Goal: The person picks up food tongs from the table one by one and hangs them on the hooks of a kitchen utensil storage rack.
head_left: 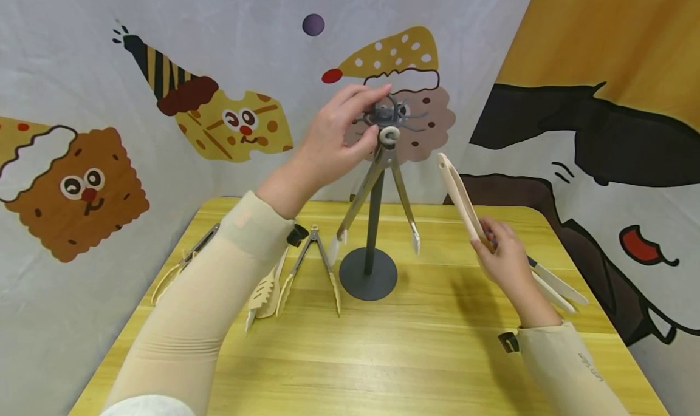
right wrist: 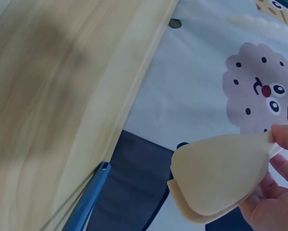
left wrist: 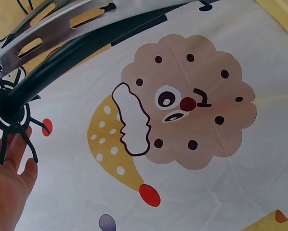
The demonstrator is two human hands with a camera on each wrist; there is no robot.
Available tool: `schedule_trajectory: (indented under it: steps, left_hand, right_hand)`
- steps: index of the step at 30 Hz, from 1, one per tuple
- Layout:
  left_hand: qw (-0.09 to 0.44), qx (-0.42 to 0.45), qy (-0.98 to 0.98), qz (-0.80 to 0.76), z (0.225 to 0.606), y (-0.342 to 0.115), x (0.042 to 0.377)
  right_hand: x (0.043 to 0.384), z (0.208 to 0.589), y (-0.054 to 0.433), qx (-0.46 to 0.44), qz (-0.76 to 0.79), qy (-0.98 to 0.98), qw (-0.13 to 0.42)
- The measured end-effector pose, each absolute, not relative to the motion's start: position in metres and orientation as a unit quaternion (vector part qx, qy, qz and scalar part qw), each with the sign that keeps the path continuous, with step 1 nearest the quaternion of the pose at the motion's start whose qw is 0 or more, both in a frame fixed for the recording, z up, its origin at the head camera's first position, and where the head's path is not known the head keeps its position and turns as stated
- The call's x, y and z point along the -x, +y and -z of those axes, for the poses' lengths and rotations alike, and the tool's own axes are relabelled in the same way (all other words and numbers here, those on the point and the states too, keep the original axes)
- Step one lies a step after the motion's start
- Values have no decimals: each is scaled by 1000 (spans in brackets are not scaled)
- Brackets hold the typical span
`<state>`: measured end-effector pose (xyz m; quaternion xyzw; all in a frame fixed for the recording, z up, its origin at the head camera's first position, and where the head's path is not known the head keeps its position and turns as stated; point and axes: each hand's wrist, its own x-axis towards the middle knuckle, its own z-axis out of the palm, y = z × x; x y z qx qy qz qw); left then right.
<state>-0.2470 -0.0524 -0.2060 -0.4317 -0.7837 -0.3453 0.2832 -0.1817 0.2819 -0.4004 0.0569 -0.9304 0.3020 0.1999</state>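
My left hand [head_left: 339, 133] is at the top of a dark utensil stand [head_left: 374, 221], fingers and thumb around its ring of hooks [left wrist: 11, 108]. Metal tongs [head_left: 404, 191] with whitish tips hang open from the stand, their pale pull ring [head_left: 389, 136] just beside my thumb. My right hand [head_left: 505, 255] grips beige tongs [head_left: 459, 194] in mid-air to the right of the stand. One end, with a small hole, points up and left. In the right wrist view, their two broad flat blades [right wrist: 221, 175] lie nearly together.
Left of the stand lie metal tongs [head_left: 312, 240] with beige tips, a beige slotted spatula [head_left: 264, 291] and another pair of tongs [head_left: 188, 258]. At the right, a dark-handled utensil [head_left: 563, 282] and a pale one [head_left: 552, 291] lie on the wooden table [head_left: 383, 355]. A cartoon-printed cloth hangs behind.
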Motion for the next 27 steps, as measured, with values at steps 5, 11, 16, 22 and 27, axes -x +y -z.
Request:
schedule_trajectory:
  steps: [5, 11, 16, 22, 27]
  left_hand:
    - [284, 433, -782, 347, 207, -53, 247]
    - [286, 433, -781, 347, 207, -53, 248]
    - [285, 431, -783, 345, 207, -53, 247]
    - [284, 431, -782, 349, 206, -54, 247]
    - [281, 431, -781, 354, 205, -55, 246]
  right_hand:
    - [179, 395, 275, -60, -323, -918, 223]
    - [177, 391, 269, -69, -345, -903, 247]
    - [175, 389, 263, -69, -354, -893, 270]
    - [173, 384, 257, -68, -369, -882, 287]
    - [171, 382, 252, -66, -391, -870, 293]
